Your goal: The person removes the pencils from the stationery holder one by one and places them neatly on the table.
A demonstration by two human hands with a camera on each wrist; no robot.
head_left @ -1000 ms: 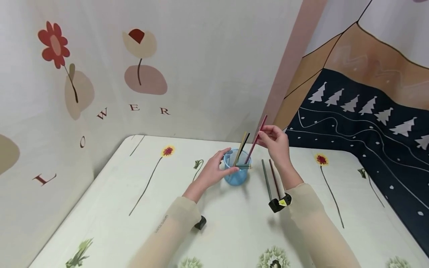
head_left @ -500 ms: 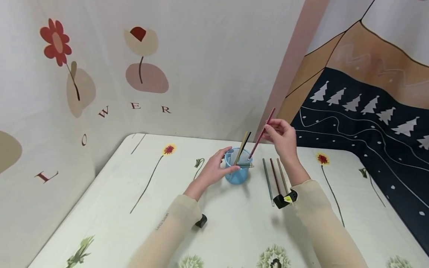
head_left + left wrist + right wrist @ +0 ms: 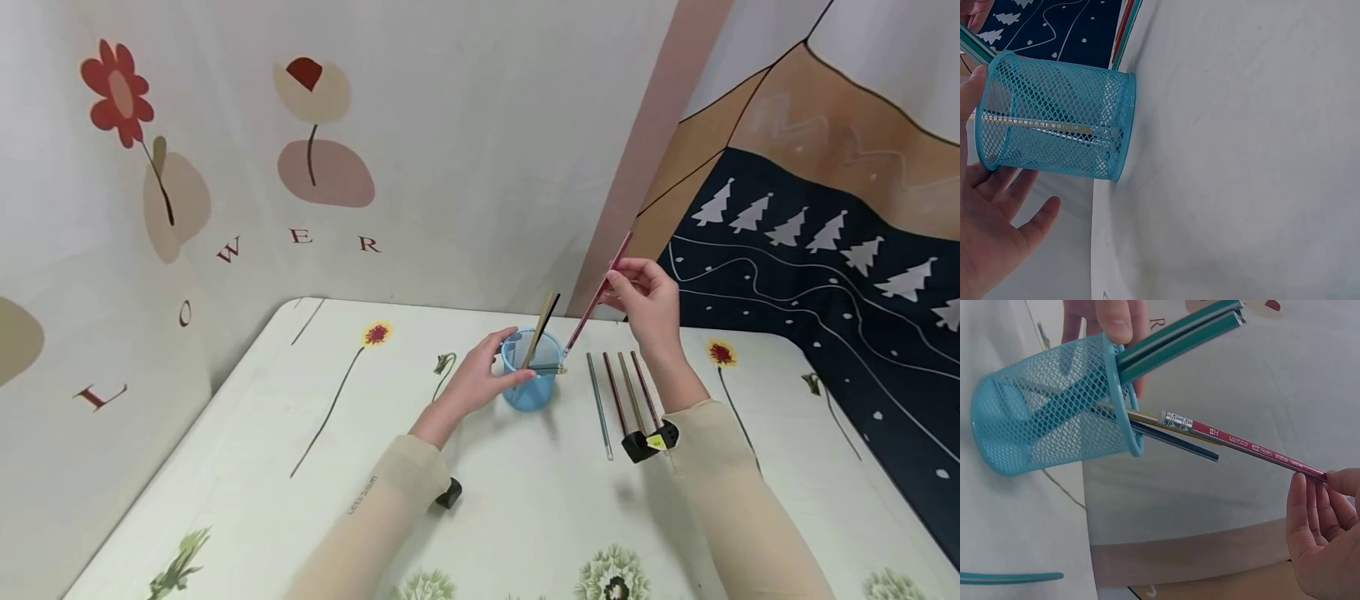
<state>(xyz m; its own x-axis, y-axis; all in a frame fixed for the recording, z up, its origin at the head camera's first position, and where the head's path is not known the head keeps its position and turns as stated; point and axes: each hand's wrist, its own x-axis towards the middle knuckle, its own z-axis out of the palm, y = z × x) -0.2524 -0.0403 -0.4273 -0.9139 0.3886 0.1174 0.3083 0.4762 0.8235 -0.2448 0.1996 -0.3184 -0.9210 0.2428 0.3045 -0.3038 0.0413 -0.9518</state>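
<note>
While the left hand spans the rim of a blue mesh cup, thumb on the near side and fingers on the far side, the right hand pinches a red pencil close to its upper end. The left grip is spread about as wide as the rim; the right one is narrow, thumb and fingertips brought together with only the pencil between them.

The cup stands on the white table, to the left of the right hand and lower than it, so the left hand is the nearer of the two. From the right hand's pinch, the red pencil's long axis slants down and leftward to the cup, with a short stub rising past the fingertips. Its silver end is the lower one and lies just beside the right side of the rim, outside the mouth; whether it touches the rim I cannot tell.

Inside the cup, a yellow pencil and a black pencil lean to the right, more steeply than the red one. Two green pencils jut out over the rim beside the left thumb. Under the right wrist, a row of four pencils lies on the table, side by side, some near ends hidden by the black wrist camera
</note>
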